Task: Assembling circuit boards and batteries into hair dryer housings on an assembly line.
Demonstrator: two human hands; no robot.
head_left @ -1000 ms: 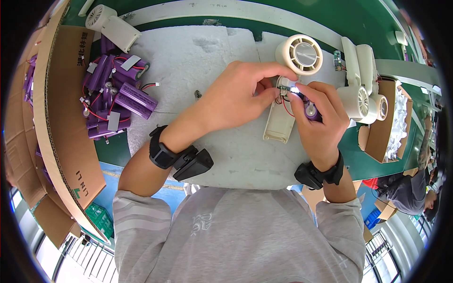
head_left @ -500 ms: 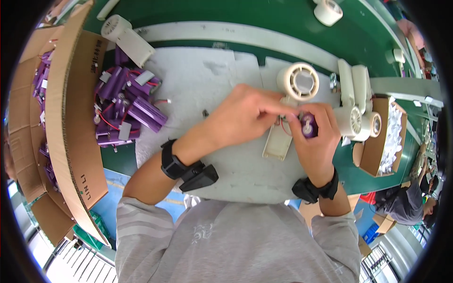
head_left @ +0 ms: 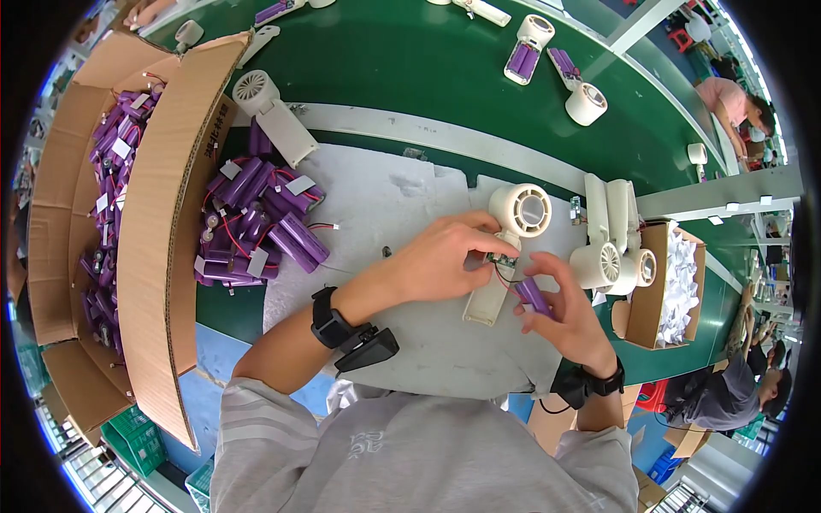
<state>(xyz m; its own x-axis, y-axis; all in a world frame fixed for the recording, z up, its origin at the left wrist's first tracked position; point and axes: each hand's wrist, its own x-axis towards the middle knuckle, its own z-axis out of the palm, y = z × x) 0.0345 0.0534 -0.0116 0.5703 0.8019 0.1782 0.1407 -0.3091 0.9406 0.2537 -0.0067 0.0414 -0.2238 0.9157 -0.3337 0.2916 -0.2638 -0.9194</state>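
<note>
A cream handheld fan (head_left: pixel 506 205) lies on the grey mat with its round head at the far end and its handle shell (head_left: pixel 484 306) toward me. My left hand (head_left: pixel 445 261) is closed at the fan's neck, thumb and forefinger pinching a small green circuit board (head_left: pixel 503 258). To the right of the handle, my right hand (head_left: pixel 575 321) holds a purple battery pack (head_left: pixel 534 297) between thumb and fingers, tilted and off the mat. Thin red and black wires run between the pack and the board.
Purple battery packs (head_left: pixel 295 242) are heaped on the left beside a large cardboard box (head_left: pixel 162 256) of more packs. Several cream fans (head_left: pixel 596 265) lie at right, next to a small box (head_left: pixel 652 286) of white pieces. More fan parts (head_left: pixel 523 60) sit on the green bench beyond.
My right hand has opened out somewhat and turned, so the battery pack's purple side shows instead of its end. My left fingers have drawn back to the circuit board. The view has shifted.
</note>
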